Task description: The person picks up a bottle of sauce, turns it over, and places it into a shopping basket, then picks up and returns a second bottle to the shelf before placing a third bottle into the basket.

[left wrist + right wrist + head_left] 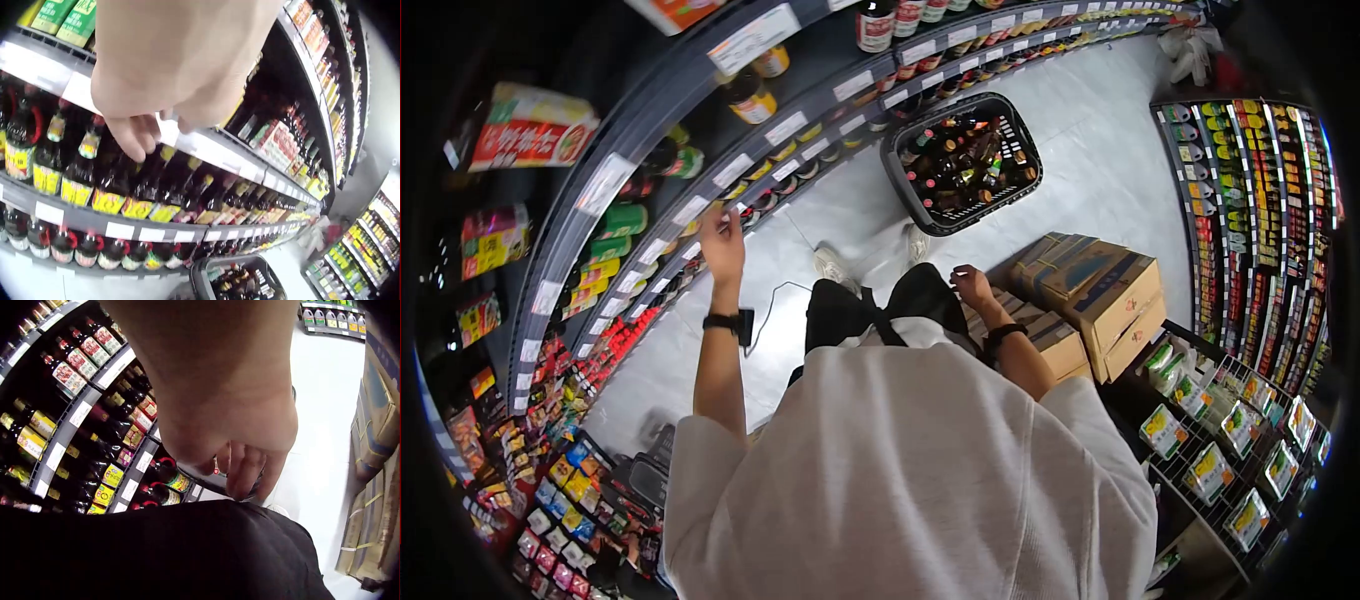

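Observation:
In the head view the left hand (722, 243) is raised beside the shelf edge, holding nothing that shows. The left wrist view has this hand (169, 81) in front of a shelf edge, fingers bent loosely downward, above a row of dark bottles with yellow labels (76, 191). My right hand (972, 287) hangs near the right thigh beside the cardboard boxes; in the right wrist view its fingers (245, 470) curl loosely, with no object seen in them. A black basket (894, 178) filled with dark bottles (966, 165) stands on the floor ahead.
Curved shelves of bottles and packets (605, 250) run along the left. Strapped cardboard boxes (1090, 290) are stacked at the right, beside a wire rack with packs (1210, 470). Another stocked shelf (1250, 230) stands farther right. A cable (772, 300) lies on the floor near the shoes (836, 266).

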Motion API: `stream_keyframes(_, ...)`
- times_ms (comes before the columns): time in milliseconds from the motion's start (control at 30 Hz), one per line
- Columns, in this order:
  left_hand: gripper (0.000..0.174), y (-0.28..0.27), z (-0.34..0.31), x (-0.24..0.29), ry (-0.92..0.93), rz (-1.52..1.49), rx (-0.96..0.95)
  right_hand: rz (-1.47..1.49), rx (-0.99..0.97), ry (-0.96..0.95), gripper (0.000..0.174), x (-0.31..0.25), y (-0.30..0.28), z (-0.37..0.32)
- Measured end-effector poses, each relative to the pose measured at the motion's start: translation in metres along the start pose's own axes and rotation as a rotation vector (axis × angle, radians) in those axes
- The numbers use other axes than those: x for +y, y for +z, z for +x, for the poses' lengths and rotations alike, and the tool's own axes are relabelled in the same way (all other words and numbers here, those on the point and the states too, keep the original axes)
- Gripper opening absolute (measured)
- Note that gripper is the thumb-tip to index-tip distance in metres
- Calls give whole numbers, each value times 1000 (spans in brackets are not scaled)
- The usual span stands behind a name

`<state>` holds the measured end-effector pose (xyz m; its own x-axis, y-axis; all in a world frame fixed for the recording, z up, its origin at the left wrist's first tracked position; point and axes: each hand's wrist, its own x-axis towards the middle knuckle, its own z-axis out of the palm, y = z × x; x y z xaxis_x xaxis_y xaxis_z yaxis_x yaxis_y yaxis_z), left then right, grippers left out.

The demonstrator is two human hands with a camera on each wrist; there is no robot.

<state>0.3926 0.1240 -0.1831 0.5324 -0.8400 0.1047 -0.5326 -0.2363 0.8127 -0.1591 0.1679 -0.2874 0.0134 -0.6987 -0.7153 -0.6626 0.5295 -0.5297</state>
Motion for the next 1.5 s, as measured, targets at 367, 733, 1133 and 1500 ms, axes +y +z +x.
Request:
stream_keyframes(367,35,149,-182,33,-394,272,-1081,45,81,-28,39,74,-40,132)
stream_keyframes(733,23,289,-182,54,-267,113,-922,-305,428,-126,71,66,-74,301)
stream_keyframes(1133,24,287,-164,79,-251,82,-981,-807,3,-102,53,25,-85,295)
stream_keyframes(1500,44,227,-141,102,291,-37,-846,-299,143,-421,37,-93,-155,54)
